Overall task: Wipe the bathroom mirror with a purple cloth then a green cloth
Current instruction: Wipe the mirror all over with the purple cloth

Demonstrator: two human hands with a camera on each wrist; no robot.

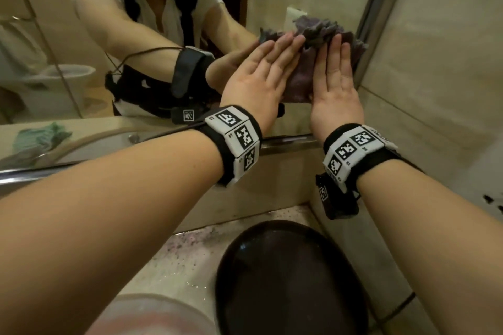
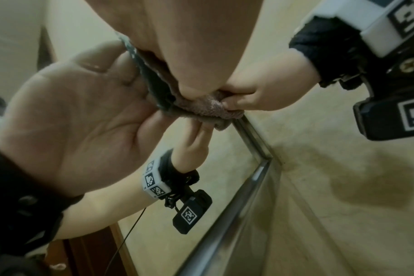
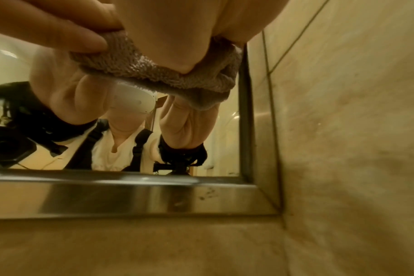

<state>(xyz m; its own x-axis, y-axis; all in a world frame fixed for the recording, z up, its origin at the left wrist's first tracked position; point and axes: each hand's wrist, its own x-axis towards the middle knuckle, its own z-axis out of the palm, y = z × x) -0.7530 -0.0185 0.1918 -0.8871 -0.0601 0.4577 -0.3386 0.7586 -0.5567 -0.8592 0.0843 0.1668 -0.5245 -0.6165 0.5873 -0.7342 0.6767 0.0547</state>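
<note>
The purple cloth [image 1: 304,73] is bunched flat against the mirror [image 1: 109,35], close to its lower right corner. My left hand [image 1: 272,57] presses on the cloth's left part with straight fingers. My right hand [image 1: 336,62] presses on its right part, fingers straight and pointing up. The left wrist view shows the cloth [image 2: 201,110] squeezed between both palms and the glass. In the right wrist view the cloth [image 3: 154,72] bulges out under my right hand [image 3: 173,28]. The green cloth [image 1: 40,139] appears only as a reflection at the mirror's lower left.
A metal frame [image 1: 288,141] edges the mirror, and a tiled wall [image 1: 435,62] stands just right of my right hand. Below lies a speckled counter [image 1: 190,253] with a dark oval tray [image 1: 291,280]. A pale round object [image 1: 152,318] sits at the bottom edge.
</note>
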